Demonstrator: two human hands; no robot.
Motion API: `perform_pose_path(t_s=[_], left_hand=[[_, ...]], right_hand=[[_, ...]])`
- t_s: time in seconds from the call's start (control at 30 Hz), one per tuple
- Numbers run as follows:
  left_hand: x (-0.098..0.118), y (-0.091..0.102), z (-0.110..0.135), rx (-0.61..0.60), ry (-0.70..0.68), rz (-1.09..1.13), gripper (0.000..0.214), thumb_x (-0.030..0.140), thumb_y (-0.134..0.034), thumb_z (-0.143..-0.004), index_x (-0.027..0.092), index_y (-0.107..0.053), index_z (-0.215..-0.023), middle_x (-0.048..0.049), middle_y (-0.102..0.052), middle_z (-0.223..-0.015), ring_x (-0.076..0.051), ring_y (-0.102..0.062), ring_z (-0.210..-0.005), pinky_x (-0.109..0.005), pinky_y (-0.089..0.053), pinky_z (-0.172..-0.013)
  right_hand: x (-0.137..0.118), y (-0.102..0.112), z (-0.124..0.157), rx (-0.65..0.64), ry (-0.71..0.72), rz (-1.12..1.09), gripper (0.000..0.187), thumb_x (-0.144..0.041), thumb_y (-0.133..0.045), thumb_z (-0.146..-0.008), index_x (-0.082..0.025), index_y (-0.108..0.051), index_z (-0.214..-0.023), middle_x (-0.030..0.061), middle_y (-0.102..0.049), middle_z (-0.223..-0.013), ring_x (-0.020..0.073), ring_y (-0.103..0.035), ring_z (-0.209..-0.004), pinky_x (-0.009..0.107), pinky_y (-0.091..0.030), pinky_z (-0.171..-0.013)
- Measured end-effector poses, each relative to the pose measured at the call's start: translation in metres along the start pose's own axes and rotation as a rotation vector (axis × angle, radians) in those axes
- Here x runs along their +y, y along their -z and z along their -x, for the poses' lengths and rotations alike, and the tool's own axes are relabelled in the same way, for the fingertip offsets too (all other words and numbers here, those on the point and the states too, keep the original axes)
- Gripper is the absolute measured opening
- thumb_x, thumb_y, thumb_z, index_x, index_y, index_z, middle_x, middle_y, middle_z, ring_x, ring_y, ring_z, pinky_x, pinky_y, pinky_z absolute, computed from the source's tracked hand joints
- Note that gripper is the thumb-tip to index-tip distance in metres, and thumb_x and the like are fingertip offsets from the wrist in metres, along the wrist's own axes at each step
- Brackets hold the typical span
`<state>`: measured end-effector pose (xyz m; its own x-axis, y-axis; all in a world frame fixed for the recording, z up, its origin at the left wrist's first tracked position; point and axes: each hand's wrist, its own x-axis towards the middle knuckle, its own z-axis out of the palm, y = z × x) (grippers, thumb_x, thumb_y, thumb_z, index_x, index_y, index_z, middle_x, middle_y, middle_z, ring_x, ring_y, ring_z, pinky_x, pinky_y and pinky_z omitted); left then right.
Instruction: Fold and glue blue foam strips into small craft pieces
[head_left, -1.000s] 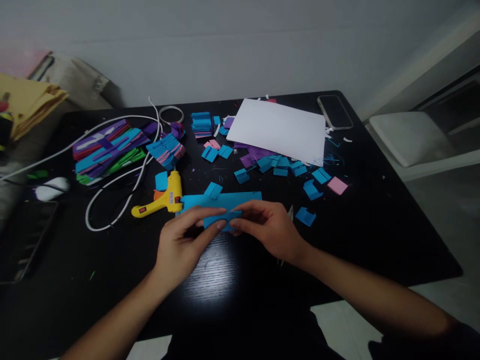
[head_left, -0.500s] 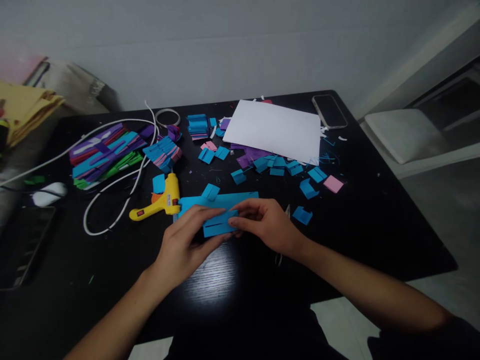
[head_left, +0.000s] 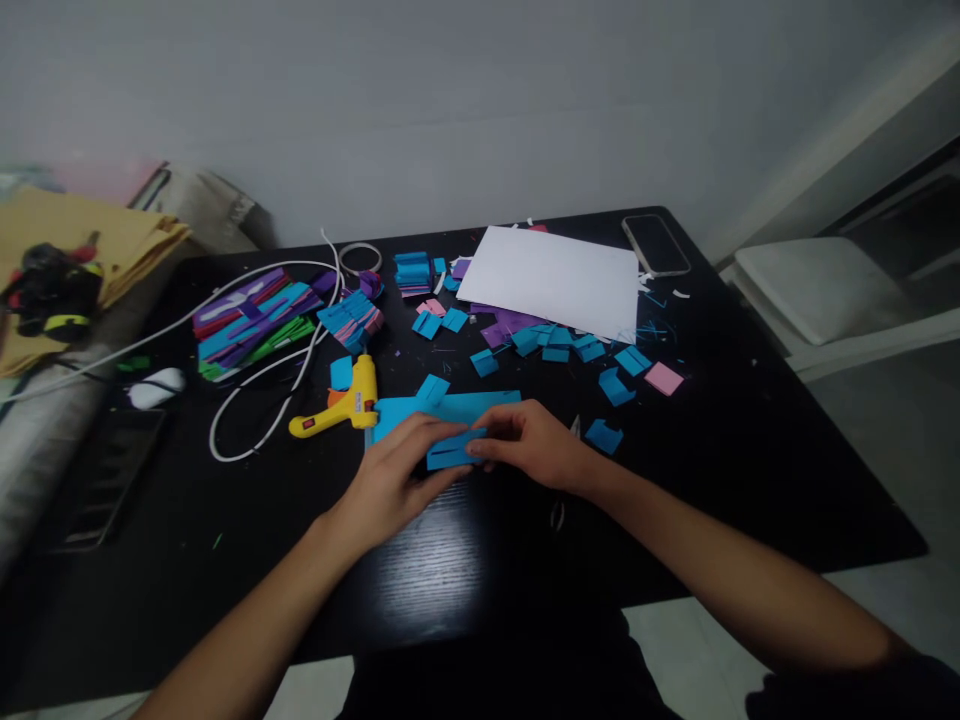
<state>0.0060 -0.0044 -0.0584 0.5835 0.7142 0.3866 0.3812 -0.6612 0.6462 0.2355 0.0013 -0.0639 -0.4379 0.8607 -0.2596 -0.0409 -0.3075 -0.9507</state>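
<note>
Between my two hands is a small blue piece of slit paper [head_left: 450, 455]. My left hand [head_left: 401, 470] has its fingers along the far edge and its thumb along the near edge. At the right end, my right hand [head_left: 536, 445] pinches the paper between thumb and fingers. Just behind lies a larger blue paper sheet [head_left: 480, 402], partly hidden by my hands, with a small folded blue piece [head_left: 433, 390] on it. To its left rests a yellow glue gun [head_left: 349, 405]. Scissors [head_left: 557, 514] lie beneath my right wrist, mostly covered.
Loose blue paper pieces [head_left: 616, 386] and a pink one [head_left: 664, 378] are scattered on the black table. Behind them lie a white sheet [head_left: 555, 275] and a phone [head_left: 655, 245]. Bundled coloured strips [head_left: 255, 320], a looped white cable [head_left: 214, 430] and a mouse [head_left: 156, 388] are at left.
The view has shifted, so the table's things appear lower and further right at the left side. Both hands keep their hold on the blue paper, with little visible movement.
</note>
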Motion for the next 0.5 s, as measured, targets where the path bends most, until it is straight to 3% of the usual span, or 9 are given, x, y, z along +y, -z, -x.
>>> perform_pose_path(t_s=[0.27,0.37,0.5], left_hand=[[-0.006,-0.003,-0.002,0.022,-0.002,-0.034,0.038,0.028,-0.074,-0.095,0.022,-0.062,-0.13,-0.0087,-0.071,-0.112,-0.022,-0.071,-0.103,-0.036,-0.06,-0.091],[-0.005,-0.001,-0.003,0.02,0.026,-0.067,0.049,0.031,-0.075,-0.093,0.021,-0.057,-0.138,-0.0089,-0.07,-0.113,-0.022,-0.07,-0.102,-0.036,-0.059,-0.088],[-0.008,0.005,-0.005,0.164,0.098,-0.115,0.052,0.031,-0.073,-0.093,0.019,-0.051,-0.138,-0.0069,-0.069,-0.106,-0.02,-0.069,-0.093,-0.035,-0.058,-0.083]], right_hand=[[0.002,-0.002,-0.005,0.062,0.021,0.033,0.034,-0.045,-0.093,-0.067,-0.017,-0.076,-0.076,-0.0034,-0.068,-0.063,0.0096,-0.056,-0.05,0.024,-0.044,-0.052],[0.0,0.002,-0.008,0.099,0.039,0.012,0.035,-0.047,-0.093,-0.066,-0.017,-0.076,-0.076,-0.0016,-0.071,-0.067,0.0106,-0.057,-0.052,0.025,-0.046,-0.052],[-0.001,0.012,-0.012,0.222,0.08,-0.067,0.036,-0.046,-0.094,-0.065,-0.018,-0.077,-0.082,-0.0004,-0.072,-0.071,0.0141,-0.065,-0.063,0.028,-0.054,-0.062]])
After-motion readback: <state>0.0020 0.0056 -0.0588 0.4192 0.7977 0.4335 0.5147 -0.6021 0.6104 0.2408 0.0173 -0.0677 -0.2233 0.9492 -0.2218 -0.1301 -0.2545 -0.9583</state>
